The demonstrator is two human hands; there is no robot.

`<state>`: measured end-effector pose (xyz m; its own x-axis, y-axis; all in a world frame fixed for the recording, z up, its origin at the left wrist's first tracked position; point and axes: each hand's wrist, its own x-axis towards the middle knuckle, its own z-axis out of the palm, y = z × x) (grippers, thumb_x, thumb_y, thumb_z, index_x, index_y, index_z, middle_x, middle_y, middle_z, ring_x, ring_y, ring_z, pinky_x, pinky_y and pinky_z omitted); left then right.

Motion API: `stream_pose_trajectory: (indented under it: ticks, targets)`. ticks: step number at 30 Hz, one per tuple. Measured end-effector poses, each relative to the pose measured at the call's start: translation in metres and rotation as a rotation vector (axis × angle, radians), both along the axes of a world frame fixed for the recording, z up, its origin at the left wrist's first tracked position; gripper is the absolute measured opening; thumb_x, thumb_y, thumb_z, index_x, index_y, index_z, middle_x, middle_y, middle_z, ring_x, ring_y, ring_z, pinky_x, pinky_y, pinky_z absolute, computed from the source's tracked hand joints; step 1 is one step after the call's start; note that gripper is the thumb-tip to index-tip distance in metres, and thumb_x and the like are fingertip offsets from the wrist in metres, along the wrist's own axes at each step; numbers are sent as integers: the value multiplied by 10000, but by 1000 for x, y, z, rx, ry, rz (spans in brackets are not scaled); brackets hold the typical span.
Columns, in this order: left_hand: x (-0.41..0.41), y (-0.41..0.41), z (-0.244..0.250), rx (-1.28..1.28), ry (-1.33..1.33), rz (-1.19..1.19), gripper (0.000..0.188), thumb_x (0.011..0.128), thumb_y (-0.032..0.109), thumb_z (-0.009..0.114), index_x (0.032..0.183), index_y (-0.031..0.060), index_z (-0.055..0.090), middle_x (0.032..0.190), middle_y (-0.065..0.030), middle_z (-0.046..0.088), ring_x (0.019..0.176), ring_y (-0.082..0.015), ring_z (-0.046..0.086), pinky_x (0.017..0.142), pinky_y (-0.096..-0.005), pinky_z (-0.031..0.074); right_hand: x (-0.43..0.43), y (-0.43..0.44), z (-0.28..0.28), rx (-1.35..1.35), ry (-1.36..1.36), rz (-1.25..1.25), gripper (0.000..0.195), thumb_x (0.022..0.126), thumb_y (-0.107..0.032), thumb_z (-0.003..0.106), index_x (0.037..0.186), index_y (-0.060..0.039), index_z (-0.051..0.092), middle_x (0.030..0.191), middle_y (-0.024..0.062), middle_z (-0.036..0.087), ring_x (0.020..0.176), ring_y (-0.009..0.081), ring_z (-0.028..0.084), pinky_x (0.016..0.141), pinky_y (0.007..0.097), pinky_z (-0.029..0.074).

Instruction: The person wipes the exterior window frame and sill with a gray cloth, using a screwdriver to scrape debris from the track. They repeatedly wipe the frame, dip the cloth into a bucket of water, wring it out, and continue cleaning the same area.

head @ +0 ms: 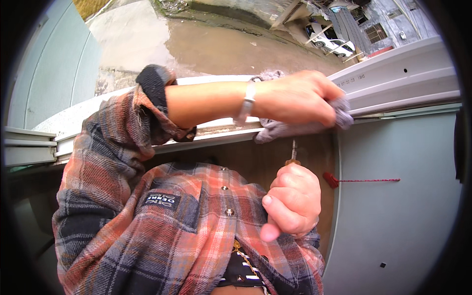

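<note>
My left hand (300, 97), wearing a pale bracelet, reaches across to the right and grips a bunched grey cloth (272, 133). Part of that cloth hangs over the inner edge of the white window frame (225, 139), close to its right corner; motion blurs the fingertips. Lower down, in front of my chest, my right hand (295, 201) is closed around a screwdriver (294, 153). Its metal shaft points away from me toward the cloth, and only a little of the amber handle shows above my fist.
The white side frame (398, 79) bears printed writing. Beyond the window lie wet ground (221, 44) and a parked white car (328, 40). Indoors, a pale wall (391, 221) rises at right, with a red long-handled brush (332, 180) by its foot. A window panel (62, 66) stands at left.
</note>
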<state>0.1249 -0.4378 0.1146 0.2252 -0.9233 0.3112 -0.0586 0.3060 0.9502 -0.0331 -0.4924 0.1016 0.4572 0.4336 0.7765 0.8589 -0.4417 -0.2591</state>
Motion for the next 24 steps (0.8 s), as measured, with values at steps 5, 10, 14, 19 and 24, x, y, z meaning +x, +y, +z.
stream_pose_trajectory:
  ticks: [5, 10, 14, 19, 24]
  targets:
    - [14, -19, -12, 29, -303, 148, 198, 740, 194, 589, 820, 15, 616, 733, -214, 607, 652, -354, 548, 631, -436, 446, 13, -18, -9, -88, 37, -212, 278, 942, -268, 568, 948, 9, 550, 612, 57, 467, 464, 209, 446, 431, 325, 345]
    - [22, -17, -67, 92, -603, 209, 164, 792, 99, 592, 913, -7, 622, 751, -130, 616, 731, -165, 584, 692, -334, 475, 31, -23, -36, -211, 43, -259, 172, 705, -135, 702, 719, -36, 562, 559, 21, 387, 452, 189, 417, 437, 324, 322]
    - [26, -10, -84, 100, -314, 302, 130, 758, 81, 584, 850, -3, 624, 739, -208, 611, 653, -300, 594, 638, -394, 469, 45, -21, -36, -119, 69, -368, 102, 695, -33, 662, 723, -9, 566, 563, 58, 431, 436, 225, 401, 431, 335, 316]
    - [22, -2, -102, 201, -279, 329, 148, 761, -3, 543, 875, -12, 637, 721, -187, 622, 657, -200, 580, 645, -357, 477, 61, -25, -48, 39, 95, -444, 106, 727, -49, 664, 699, -21, 566, 557, 78, 452, 454, 240, 466, 439, 336, 372]
    - [20, 22, -117, 370, -60, 294, 316, 749, -99, 491, 978, -7, 687, 759, -51, 676, 682, -90, 593, 619, -283, 503, 39, -68, -65, 887, 308, -430, 194, 886, -171, 540, 825, 10, 578, 657, 30, 521, 529, 80, 455, 473, 197, 349]
